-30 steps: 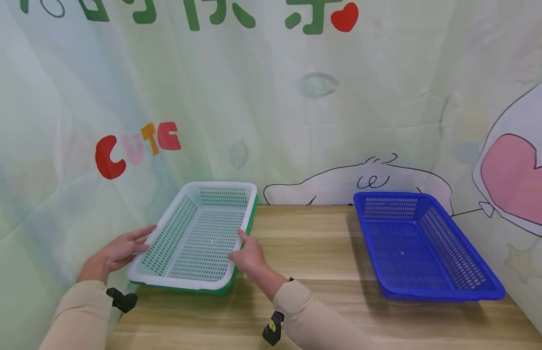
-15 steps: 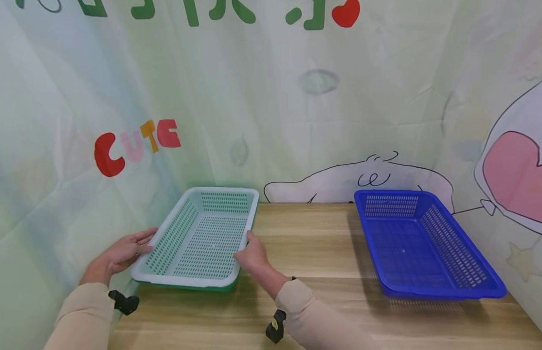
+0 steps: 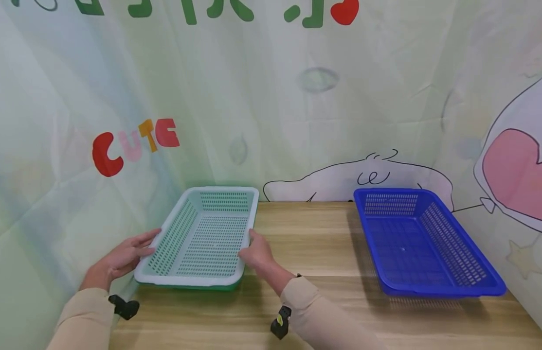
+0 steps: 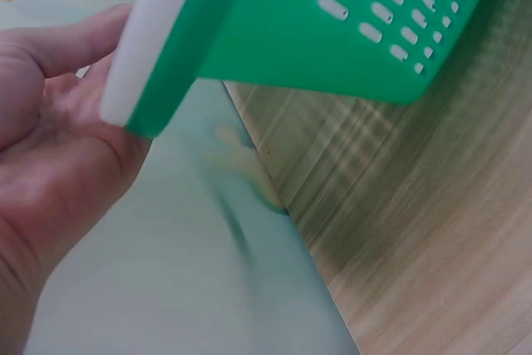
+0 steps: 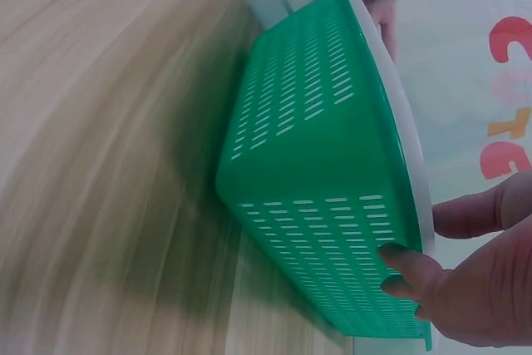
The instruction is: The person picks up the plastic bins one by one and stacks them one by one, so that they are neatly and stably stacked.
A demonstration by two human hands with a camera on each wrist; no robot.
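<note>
A white slotted plastic basket [image 3: 209, 243] sits nested inside a green basket [image 5: 299, 155], their rims pressed close together. At the left side my left hand [image 3: 126, 255] holds the paired rims, thumb near the top edge and the other fingers reaching along the outside. In the left wrist view the rim lies against the palm of this hand. My right hand [image 3: 259, 253] grips the right side, thumb on the white rim and fingertips [image 5: 403, 263] against the green slotted wall. In the right wrist view the green base stands over its shadow on the table.
A blue slotted basket [image 3: 422, 253] stands on the right of the wooden table [image 3: 301, 233], with nothing visible inside. A printed cloth backdrop [image 3: 236, 112] hangs behind and along both sides, close beside my left hand.
Both hands and the nested baskets have shifted slightly to the right. Less of the green basket shows along the right side of the white one. The blue basket has stayed put.
</note>
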